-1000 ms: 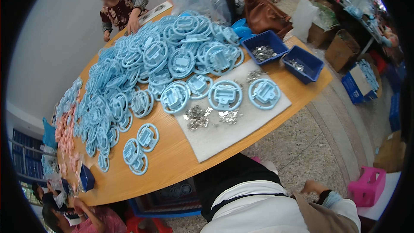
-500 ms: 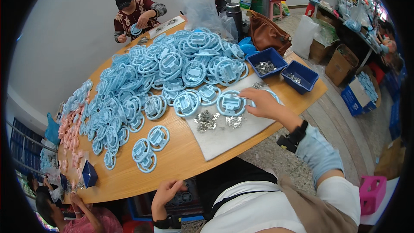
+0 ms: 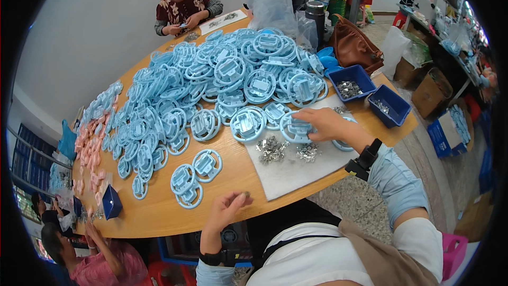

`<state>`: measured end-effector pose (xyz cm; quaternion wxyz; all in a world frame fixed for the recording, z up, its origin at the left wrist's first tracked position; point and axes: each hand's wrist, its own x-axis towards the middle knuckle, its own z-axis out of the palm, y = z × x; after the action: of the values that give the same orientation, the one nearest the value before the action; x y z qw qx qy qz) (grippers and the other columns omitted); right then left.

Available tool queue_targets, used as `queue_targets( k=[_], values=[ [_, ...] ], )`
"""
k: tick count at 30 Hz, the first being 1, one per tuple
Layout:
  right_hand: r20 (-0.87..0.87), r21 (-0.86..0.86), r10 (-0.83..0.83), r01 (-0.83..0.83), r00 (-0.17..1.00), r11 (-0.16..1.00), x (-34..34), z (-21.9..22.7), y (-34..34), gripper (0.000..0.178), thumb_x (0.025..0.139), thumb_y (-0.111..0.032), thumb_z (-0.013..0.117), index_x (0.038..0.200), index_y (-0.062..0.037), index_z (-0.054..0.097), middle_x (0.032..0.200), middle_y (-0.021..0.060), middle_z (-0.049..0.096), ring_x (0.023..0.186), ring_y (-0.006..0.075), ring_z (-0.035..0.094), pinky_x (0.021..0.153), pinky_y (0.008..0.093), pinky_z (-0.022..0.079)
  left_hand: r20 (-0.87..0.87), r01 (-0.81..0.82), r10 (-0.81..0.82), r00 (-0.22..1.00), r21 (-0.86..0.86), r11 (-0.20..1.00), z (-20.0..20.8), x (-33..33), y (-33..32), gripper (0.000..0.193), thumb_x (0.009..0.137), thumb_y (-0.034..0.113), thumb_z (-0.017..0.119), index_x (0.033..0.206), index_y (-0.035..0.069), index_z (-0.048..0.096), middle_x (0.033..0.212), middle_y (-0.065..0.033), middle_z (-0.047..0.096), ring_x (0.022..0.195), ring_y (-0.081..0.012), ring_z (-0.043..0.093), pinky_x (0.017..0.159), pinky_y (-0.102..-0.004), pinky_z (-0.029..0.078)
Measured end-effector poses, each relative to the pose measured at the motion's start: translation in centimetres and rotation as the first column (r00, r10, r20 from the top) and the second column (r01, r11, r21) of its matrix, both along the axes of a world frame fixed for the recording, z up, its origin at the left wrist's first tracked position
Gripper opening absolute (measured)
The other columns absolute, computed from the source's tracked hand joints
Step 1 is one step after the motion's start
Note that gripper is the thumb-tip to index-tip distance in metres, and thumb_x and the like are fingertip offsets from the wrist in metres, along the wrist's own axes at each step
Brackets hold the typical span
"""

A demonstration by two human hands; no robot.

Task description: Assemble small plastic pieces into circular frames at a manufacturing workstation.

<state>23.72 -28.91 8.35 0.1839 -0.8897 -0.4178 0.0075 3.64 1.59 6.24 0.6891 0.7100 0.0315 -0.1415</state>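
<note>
Rings (image 3: 211, 90) heaped on table (image 3: 159, 217) — two bins (image 3: 353, 80) right, mat (image 3: 296, 169) near edge.

Pretty bright, even indoor light, soft shadows only, no harsh glare on the worktop (image 3: 233, 180). Heavy fisheye though: black ring around the frame, straight edges bend near the rim, stuff out there gets squashed and a bit soft, centre stays sharp

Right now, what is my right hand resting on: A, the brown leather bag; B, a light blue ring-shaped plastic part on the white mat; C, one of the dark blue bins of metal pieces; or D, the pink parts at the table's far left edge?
B: the right hand lies on a light blue ring-shaped plastic part on the white mat, apart from the dark blue bins and the brown bag.
</note>
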Motion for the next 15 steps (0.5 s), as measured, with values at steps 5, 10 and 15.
queue_targets(
  k=[5,10,15],
  values=[
    [0.205,0.038,0.114,-0.125,0.972,0.991,-3.0,2.9,2.0,0.057,0.064,-0.011,0.065,0.118,-0.0146,0.048,0.119,0.0056,0.052,0.069,0.0252,0.061,0.058,0.0339,0.050,-0.019,-0.110,0.108,0.994,-0.111,0.988,1.5,5.3,-3.1,0.034,0.090,0.024,0.049,0.112,-0.003,0.050,0.100,-0.0137,0.061,0.086,-0.0201,0.062,0.076,-0.0289,0.049],
    [0.385,-0.086,0.322,-0.314,0.865,0.945,-6.4,3.1,4.3,0.057,0.064,-0.013,0.068,0.117,-0.0164,0.049,0.119,0.0062,0.052,0.063,0.0235,0.060,0.054,0.0316,0.049,-0.165,-0.048,-0.040,0.985,-0.495,0.868,0.3,8.2,-5.1,0.041,0.086,0.032,0.054,0.113,0.002,0.049,0.093,-0.0073,0.060,0.076,-0.0145,0.061,0.060,-0.0255,0.053],
    [-0.070,0.368,0.199,-0.160,0.978,0.916,-6.4,1.0,2.7,0.040,0.067,-0.016,0.069,0.104,-0.0083,0.057,0.103,0.0074,0.058,0.067,0.0242,0.059,0.056,0.0329,0.048,-0.175,-0.092,0.014,0.985,-0.445,0.891,-1.8,6.3,-4.1,0.036,0.086,0.028,0.054,0.111,0.003,0.050,0.089,-0.0066,0.060,0.069,-0.0127,0.061,0.054,-0.0258,0.054]
  ],
)
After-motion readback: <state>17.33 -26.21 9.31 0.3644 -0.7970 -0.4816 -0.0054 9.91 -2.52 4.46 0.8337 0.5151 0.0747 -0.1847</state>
